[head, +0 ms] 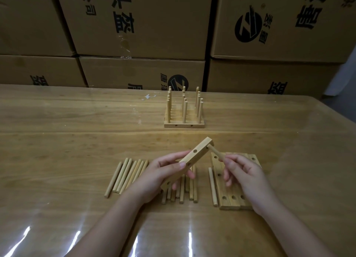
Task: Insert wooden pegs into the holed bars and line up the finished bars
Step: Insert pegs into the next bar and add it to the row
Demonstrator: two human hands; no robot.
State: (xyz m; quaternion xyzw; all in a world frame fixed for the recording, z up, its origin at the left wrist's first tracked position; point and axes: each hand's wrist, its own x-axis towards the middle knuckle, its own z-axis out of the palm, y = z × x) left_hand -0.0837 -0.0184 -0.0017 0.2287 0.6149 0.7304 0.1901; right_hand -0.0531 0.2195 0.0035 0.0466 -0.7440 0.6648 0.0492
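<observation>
Holed bar (194,156) in grip of left hand (161,178), peg (216,152) in pinch of right hand (244,174); loose pegs (127,176), spare bars (231,197) beneath.

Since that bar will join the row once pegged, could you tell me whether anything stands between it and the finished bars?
Nothing visible does. The loose pegs and unfilled bars lie on the person's side of the held bar, not between it and the finished bars.

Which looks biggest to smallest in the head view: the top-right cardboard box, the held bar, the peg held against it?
Largest: the cardboard box, despite being farthest.
Then the held bar in the left hand.
Smallest: the peg, partly hidden by the right hand.
</observation>
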